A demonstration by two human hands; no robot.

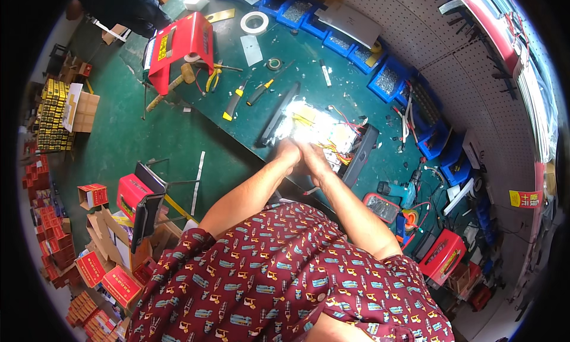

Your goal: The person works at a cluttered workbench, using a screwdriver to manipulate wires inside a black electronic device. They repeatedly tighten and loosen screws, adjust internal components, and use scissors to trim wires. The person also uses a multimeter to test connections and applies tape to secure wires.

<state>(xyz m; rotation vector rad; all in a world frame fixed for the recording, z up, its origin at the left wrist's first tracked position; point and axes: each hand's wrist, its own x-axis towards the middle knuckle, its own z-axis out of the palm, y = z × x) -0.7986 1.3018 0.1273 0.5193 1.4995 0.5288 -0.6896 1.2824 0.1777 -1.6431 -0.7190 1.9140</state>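
An opened electrical device (323, 131) lies on the green workbench in front of me, its inside washed out by bright light. It has a black end panel (279, 116) on the left, a dark grey end panel (361, 155) on the right, and yellow and red wires (337, 151) between. My left hand (288, 152) and my right hand (312, 158) are side by side, touching or nearly so, at the device's near edge. Both look closed, with fingers curled inward. Glare and the hands themselves hide whatever they hold.
Screwdrivers (261, 91), pliers (214, 78), a mallet (178, 84) and a red metal cover (184, 42) lie to the left. Blue parts bins (387, 81) line the back. A multimeter (381, 207) and a power drill (399, 191) sit at right. A person (122, 10) stands far left.
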